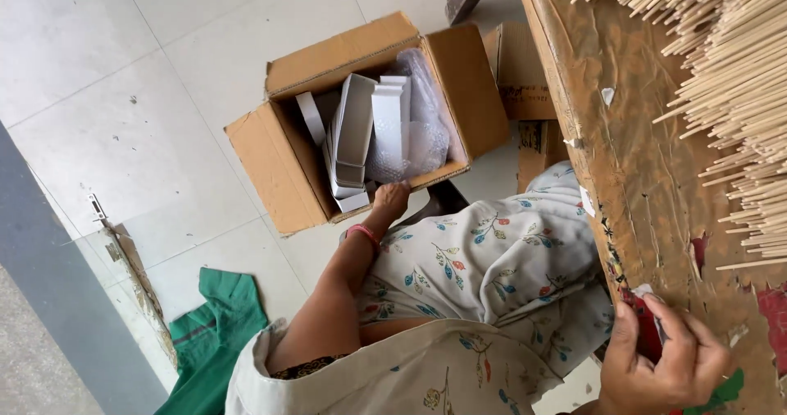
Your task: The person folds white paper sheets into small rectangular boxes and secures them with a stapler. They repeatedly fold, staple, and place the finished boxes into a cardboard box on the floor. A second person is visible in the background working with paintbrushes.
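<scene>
Pale floor tiles point(164, 71) spread under an open cardboard box point(283, 157) holding flat white folded cartons point(357, 128) and crumpled bubble wrap point(422, 124). Reaching down to the box's near edge, the left hand point(391, 199) has its fingers hidden among the cartons, so its grip cannot be told. At right, the right hand point(668, 362) pinches a small red packet point(643, 321) against the worn wooden table point(623, 153), where thin bamboo sticks point(738, 79) run out of view. A green cloth point(217, 321) lies on the floor, partly cut off.
</scene>
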